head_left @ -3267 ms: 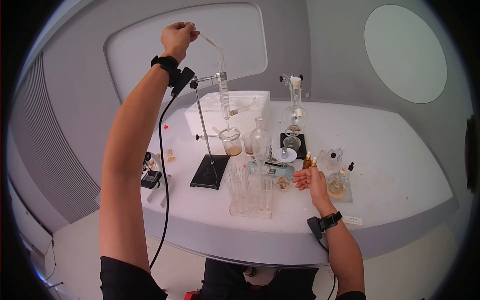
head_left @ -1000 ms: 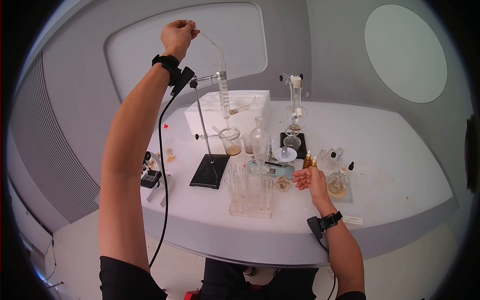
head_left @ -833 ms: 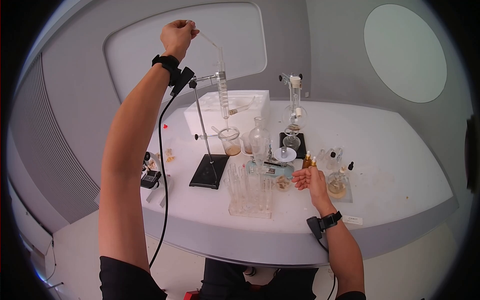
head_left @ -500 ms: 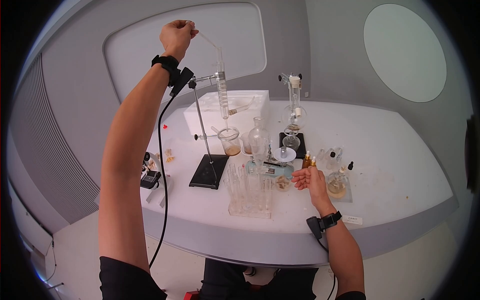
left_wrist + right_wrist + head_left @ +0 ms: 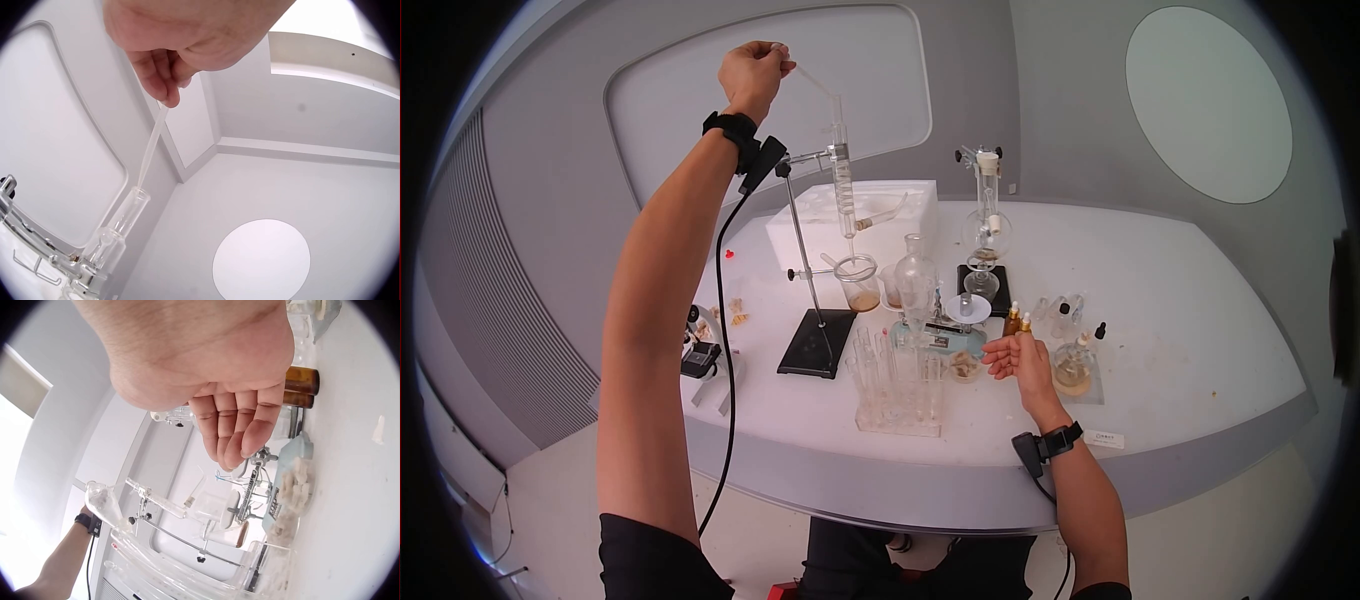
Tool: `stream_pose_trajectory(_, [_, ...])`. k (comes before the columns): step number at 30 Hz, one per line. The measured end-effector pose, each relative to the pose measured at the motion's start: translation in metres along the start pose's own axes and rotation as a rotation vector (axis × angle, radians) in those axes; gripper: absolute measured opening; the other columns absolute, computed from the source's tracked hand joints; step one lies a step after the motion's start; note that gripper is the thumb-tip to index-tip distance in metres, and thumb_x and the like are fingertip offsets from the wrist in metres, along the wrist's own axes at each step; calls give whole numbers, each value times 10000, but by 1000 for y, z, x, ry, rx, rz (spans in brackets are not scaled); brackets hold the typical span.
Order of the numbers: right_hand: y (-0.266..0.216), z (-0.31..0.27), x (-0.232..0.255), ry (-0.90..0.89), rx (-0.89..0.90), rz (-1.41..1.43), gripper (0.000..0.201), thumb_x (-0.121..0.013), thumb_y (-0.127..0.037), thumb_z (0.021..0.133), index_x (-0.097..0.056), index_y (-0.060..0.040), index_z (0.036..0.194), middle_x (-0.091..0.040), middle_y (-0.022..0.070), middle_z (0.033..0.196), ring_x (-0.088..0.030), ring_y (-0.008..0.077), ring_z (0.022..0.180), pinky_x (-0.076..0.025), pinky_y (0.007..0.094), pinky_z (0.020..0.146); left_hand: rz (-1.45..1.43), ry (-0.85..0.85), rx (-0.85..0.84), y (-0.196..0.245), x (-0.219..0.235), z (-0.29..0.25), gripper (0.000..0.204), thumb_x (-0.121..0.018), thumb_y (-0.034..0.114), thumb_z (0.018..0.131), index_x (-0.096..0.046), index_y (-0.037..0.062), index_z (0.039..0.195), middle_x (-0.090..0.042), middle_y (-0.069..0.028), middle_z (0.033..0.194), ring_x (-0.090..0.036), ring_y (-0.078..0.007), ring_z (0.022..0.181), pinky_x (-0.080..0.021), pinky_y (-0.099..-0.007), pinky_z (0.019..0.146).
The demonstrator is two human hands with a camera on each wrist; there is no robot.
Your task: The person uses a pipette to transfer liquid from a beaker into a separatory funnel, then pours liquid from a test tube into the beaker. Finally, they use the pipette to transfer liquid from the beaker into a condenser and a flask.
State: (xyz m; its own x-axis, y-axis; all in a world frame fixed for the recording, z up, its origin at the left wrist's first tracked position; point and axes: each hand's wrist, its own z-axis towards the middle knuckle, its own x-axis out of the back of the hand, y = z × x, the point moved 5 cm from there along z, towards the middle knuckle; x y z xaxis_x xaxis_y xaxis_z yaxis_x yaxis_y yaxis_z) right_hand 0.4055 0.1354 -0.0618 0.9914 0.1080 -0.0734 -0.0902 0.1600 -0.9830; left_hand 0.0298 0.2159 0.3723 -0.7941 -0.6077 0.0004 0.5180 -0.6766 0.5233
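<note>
High at the upper left, my left hand (image 5: 752,76) pinches the top of a thin clear dropper (image 5: 152,145) between thumb and fingers. The dropper slants down, its tip at the open mouth of a glass condenser (image 5: 842,180) clamped upright on a stand. Below the condenser is a beaker (image 5: 862,294) with brownish liquid, partly behind a metal ring. My right hand (image 5: 1024,368) holds nothing; its fingers are loosely bent, palm turned inward. Beside it are brown dropper bottles (image 5: 302,381) and a dish of pale pieces (image 5: 295,486).
A rack of test tubes (image 5: 898,408) stands near the front edge, a pale blue balance (image 5: 945,338) behind it. At the left are a black stand base (image 5: 814,345) and a microscope (image 5: 702,350). A white foam box (image 5: 800,240) and another glassware stand (image 5: 990,285) are farther back.
The liquid seen in the dropper in the oldest frame no longer shows. Both hands have stayed nearly in place, and the head view has shifted very slightly.
</note>
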Motion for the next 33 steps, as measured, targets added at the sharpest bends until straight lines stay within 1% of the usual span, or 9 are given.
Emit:
stream_pose_trajectory(5, [1, 0, 0, -2, 2, 0, 662, -205, -401, 1039, -702, 33, 984, -720, 119, 819, -638, 135, 657, -514, 261, 626, -5, -6, 1, -2, 1, 1, 158, -695, 73, 905, -709, -70, 970, -722, -109, 873, -739, -176, 786, -620, -262, 748])
stream_pose_trajectory(10, [1, 0, 0, -10, 18, 1, 648, -214, -388, 1028, -705, 32, 980, -719, 119, 818, -639, 142, 666, -516, 265, 633, -209, -17, 58, -18, 2, -1, 208, -670, 56, 920, -655, -117, 1033, -702, -148, 933, -733, -222, 828, -627, -299, 810])
stream_pose_trajectory(14, [1, 1, 0, -8, 17, -1, 648, -220, -392, 1021, -706, 35, 978, -718, 119, 817, -638, 144, 667, -516, 269, 635, -278, -3, 83, -24, 11, -4, 222, -659, 42, 924, -631, -126, 1067, -697, -164, 954, -731, -238, 855, -622, -310, 848])
stream_pose_trajectory(16, [2, 1, 0, 5, 7, 0, 650, -219, -396, 1017, -704, 36, 978, -717, 115, 820, -633, 143, 665, -515, 270, 635, -377, 22, 72, -25, 17, -4, 213, -657, 29, 922, -618, -122, 1068, -698, -176, 964, -732, -254, 868, -620, -322, 863])
stream_pose_trajectory(20, [0, 0, 0, 3, -8, -10, 649, -219, -395, 1014, -702, 37, 979, -712, 112, 825, -627, 141, 665, -513, 272, 640, -463, 53, 89, -26, 37, -9, 211, -674, 34, 916, -604, -111, 1051, -697, -184, 969, -733, -272, 876, -621, -334, 866])
stream_pose_trajectory(22, [-2, 0, -1, -3, 2, -15, 649, -216, -394, 1013, -700, 37, 984, -707, 109, 824, -623, 140, 667, -511, 273, 646, -594, 98, 84, -26, 51, -17, 197, -674, 35, 918, -590, -111, 1021, -683, -179, 927, -733, -269, 828, -631, -328, 812])
stream_pose_trajectory(23, [-2, -1, -2, -3, -4, -17, 649, -216, -394, 1013, -700, 37, 984, -707, 109, 824, -623, 140, 667, -511, 273, 646, -610, 58, 111, -25, 58, -22, 280, -696, 48, 910, -562, -112, 1097, -692, -191, 989, -726, -284, 925, -619, -335, 880])
stream_pose_trajectory(27, [-3, -3, -3, -6, 8, -33, 641, -230, -400, 1010, -697, 38, 988, -703, 110, 830, -620, 142, 676, -510, 277, 652, -623, 65, 112, -25, 78, -65, 309, -696, 92, 924, -560, -105, 1120, -689, -198, 1047, -716, -284, 974, -603, -326, 894])
stream_pose_trajectory(33, [1, -2, -3, -3, 7, -45, 651, -219, -384, 1024, -705, 50, 996, -708, 116, 833, -619, 137, 666, -505, 269, 634, -640, 84, 149, -40, 90, -150, 339, -719, 148, 926, -572, -86, 1123, -691, -199, 1070, -719, -266, 959, -594, -324, 873])
